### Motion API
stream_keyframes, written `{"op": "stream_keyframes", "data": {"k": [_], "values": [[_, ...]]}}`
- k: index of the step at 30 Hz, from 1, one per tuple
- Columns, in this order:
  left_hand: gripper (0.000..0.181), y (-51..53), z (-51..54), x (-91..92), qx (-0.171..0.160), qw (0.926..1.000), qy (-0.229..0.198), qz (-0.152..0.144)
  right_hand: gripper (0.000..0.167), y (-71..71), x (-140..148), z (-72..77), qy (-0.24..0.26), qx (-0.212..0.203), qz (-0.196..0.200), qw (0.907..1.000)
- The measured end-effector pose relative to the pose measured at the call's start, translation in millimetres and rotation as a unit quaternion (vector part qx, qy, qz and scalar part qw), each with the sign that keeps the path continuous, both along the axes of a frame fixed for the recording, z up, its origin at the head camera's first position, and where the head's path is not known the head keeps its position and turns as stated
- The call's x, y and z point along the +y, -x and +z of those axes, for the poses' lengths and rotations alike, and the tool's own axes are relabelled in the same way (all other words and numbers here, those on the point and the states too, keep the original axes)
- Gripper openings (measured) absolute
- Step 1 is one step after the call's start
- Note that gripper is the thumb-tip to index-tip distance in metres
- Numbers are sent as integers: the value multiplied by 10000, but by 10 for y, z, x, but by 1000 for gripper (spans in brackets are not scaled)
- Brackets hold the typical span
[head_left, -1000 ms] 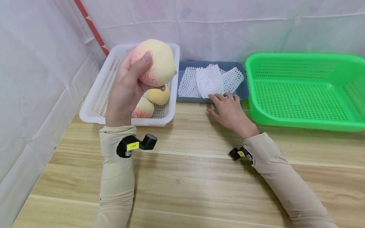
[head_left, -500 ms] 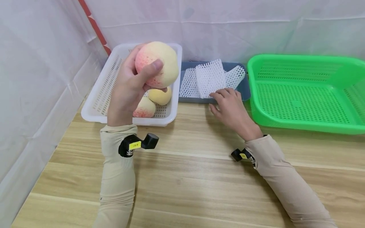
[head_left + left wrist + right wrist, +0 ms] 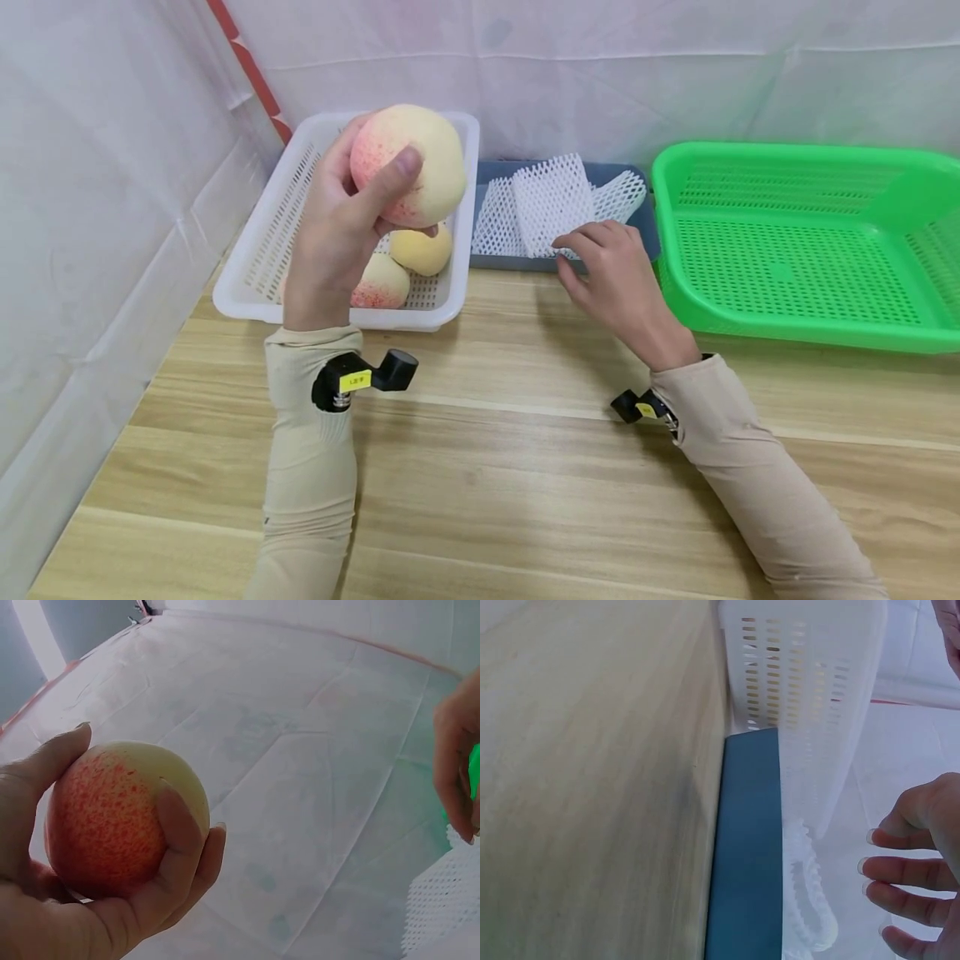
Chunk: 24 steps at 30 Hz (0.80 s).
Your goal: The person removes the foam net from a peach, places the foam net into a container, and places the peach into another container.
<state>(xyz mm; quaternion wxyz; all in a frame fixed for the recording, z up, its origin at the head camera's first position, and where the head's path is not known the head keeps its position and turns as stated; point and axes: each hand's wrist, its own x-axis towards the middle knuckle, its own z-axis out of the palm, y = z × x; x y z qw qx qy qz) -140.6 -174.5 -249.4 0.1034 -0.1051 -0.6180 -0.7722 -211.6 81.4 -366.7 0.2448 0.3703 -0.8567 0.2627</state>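
Observation:
My left hand (image 3: 330,225) holds a pale yellow peach (image 3: 431,167) with a red-speckled blush above the white basket (image 3: 450,304); its thumb and fingers wrap the fruit, as the left wrist view also shows. Two more peaches lie in that basket, a yellowish one (image 3: 422,252) and a blushed one (image 3: 382,285). Over the front rim of a blue-grey tray (image 3: 517,263) hovers my right hand (image 3: 618,279), fingers bent and apart. White foam net sleeves (image 3: 551,200) lie in the tray by its fingertips. Nothing shows between those fingers (image 3: 907,874) in the right wrist view.
A green plastic basket (image 3: 787,325) stands to the right of the tray. White cloth (image 3: 570,92) hangs behind and on the left. Both forearms reach across the wooden table (image 3: 480,500), each with a black wrist mount.
The middle net sleeve has shifted up and lies flatter. My right hand has lifted slightly off the sleeves. My left hand still holds the peach, with its thumb a little farther across the fruit.

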Motion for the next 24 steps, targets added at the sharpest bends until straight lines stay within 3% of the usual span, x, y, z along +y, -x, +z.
{"op": "stream_keyframes", "data": {"k": [6,10,13,16,17,18,19,21,24], "values": [[49,76,-40,-29,177,9998,58,44,10,46,27,25,102,150,106,9998],[46,145,-104,-154,-171,9970,633,419,10,55,23,3,68,138,169,9997],[48,208,-110,-355,-552,9880,1188,821,10,57,25,-7,14,95,180,9998],[54,288,-47,-561,-998,9676,2065,1057,10,68,55,-1,-10,71,110,9999],[56,320,-23,-615,-1156,9572,2436,1050,10,74,64,2,-18,81,91,9999],[60,355,-1,-657,-1362,9413,2923,996,10,80,72,3,-26,100,85,9999],[62,394,11,-689,-1551,9203,3475,908,10,87,77,3,-24,101,98,9999],[70,501,2,-723,-1783,8669,4604,696,11,98,90,-3,-29,113,134,9998],[75,665,-99,-767,-1815,7769,6016,399,14,110,98,-18,-17,121,212,9997]]}}
